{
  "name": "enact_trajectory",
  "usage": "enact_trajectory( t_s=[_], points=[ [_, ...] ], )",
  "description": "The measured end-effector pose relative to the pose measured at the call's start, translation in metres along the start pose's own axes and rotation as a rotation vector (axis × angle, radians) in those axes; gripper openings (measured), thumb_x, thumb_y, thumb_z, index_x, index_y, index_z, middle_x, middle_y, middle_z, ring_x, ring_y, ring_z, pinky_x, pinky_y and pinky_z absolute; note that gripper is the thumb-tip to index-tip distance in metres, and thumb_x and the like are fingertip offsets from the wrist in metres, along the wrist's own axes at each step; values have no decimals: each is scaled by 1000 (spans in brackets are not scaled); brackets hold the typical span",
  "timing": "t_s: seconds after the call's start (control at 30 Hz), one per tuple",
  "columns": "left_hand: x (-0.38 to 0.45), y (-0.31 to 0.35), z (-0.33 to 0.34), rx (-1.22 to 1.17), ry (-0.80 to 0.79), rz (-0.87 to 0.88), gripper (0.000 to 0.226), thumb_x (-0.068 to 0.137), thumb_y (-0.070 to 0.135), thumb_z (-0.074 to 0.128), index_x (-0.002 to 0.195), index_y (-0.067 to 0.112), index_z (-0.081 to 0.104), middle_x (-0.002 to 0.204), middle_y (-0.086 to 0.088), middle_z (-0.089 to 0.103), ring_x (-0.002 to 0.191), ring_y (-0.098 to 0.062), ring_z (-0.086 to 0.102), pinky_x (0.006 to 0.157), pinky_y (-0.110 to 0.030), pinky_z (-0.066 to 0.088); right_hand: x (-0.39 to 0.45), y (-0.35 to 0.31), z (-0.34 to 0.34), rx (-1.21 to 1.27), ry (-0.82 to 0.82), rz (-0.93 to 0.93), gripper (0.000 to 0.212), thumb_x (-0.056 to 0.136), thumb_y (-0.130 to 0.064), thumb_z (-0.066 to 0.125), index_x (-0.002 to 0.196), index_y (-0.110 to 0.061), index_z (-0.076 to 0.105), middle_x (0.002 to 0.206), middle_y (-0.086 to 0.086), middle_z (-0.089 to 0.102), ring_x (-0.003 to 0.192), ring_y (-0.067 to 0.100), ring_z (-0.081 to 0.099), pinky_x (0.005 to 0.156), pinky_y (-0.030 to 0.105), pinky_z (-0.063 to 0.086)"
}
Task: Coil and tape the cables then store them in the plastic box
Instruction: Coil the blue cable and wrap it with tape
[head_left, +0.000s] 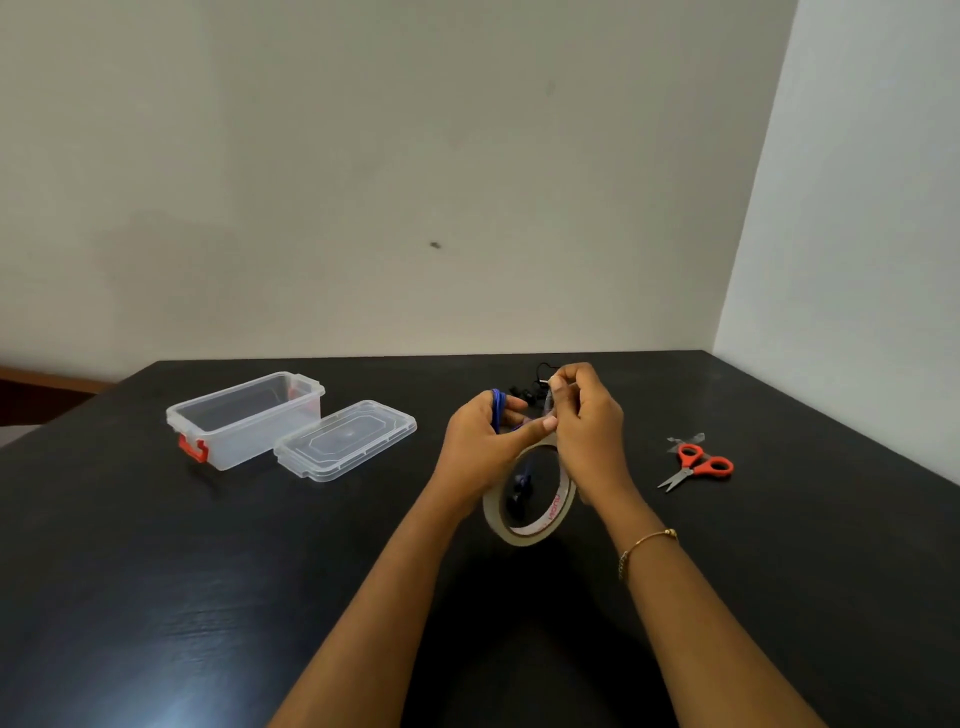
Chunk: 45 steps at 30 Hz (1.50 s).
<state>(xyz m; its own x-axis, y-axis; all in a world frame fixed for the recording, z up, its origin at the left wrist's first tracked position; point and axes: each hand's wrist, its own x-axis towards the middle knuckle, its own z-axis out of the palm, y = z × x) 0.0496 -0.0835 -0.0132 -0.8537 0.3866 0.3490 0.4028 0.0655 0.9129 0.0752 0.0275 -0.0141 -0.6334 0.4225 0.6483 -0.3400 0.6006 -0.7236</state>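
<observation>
My left hand (480, 441) is closed around a coiled blue cable (500, 408), and its thumb presses on the top of a roll of clear tape (535, 512) that hangs below both hands. My right hand (584, 421) pinches the free end of the tape and holds it up above the roll. The cable's dark plug end dangles inside the ring of the roll. A black cable (530, 389) lies on the table just behind my hands, partly hidden. The clear plastic box (244, 421) with red latches stands open at the left, its lid (345, 439) lying beside it.
Orange-handled scissors (698, 467) lie on the black table (208, 571) to the right of my hands, with short cut strips of tape (685, 441) just behind them. Walls close off the far and right sides of the table.
</observation>
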Motion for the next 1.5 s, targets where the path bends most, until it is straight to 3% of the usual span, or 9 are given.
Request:
enact_trajectory(
  t_s=[0.17,0.4,0.5,0.6,0.73,0.93,1.13,1.3,1.5],
  points=[
    [0,0,-3,48,-70,14,27,79,19,70,100,15,54,85,4,60,83,-11,60,75,-18,49,0,0,0,4,-27,27,12,98,-20,39,93,-14,49,74,-6,49,66,3,50,59,13,42],
    [-2,-2,0,182,-9,24,18,78,21,71,84,19,54,74,3,57,68,-8,56,64,-16,49,1,3,1,-195,28,-238,18,96,-16,43,102,-4,55,79,-1,53,70,11,54,62,12,43],
    [-1,-1,2,165,30,-48,21,76,21,72,78,22,51,74,1,56,69,-10,55,67,-21,50,-1,3,0,-183,22,-316,18,95,-14,45,101,-3,57,83,1,52,71,13,56,64,20,50],
    [-1,0,-4,136,10,-131,21,75,22,73,78,18,53,77,-5,58,72,-16,57,71,-29,52,-2,3,1,-171,4,-412,25,94,-21,42,101,-2,58,83,6,57,68,9,55,63,11,47],
    [-3,9,-13,56,-62,-224,17,77,22,71,75,14,56,76,-6,60,66,-12,55,57,-20,46,-2,2,1,-82,-18,-502,20,92,-19,37,101,-10,53,83,9,58,68,8,59,68,6,48],
    [-4,16,-18,-1,-155,-369,22,77,30,70,72,12,58,72,-4,62,66,-16,57,61,-24,45,-2,0,2,39,-14,-463,12,93,-23,33,100,-21,43,84,2,50,62,7,58,60,7,48],
    [-5,14,-12,64,-81,-348,22,76,30,71,76,13,58,74,-3,61,67,-14,58,59,-23,45,-4,1,7,-7,-27,-362,17,96,-25,38,104,-13,48,85,3,47,62,5,51,59,5,45],
    [-5,11,-13,-22,164,-244,51,67,46,72,100,10,58,88,-7,65,80,-15,61,59,-22,43,-1,-5,2,-19,-98,-265,17,97,-13,37,102,-3,50,87,9,48,68,5,50,62,7,46],
    [-7,23,-7,-229,368,-67,28,85,23,62,109,18,47,89,4,56,78,-3,55,61,-13,42,-7,-20,4,39,-260,-197,17,98,-18,35,105,-9,47,89,7,49,67,2,54,59,4,46]
  ],
)
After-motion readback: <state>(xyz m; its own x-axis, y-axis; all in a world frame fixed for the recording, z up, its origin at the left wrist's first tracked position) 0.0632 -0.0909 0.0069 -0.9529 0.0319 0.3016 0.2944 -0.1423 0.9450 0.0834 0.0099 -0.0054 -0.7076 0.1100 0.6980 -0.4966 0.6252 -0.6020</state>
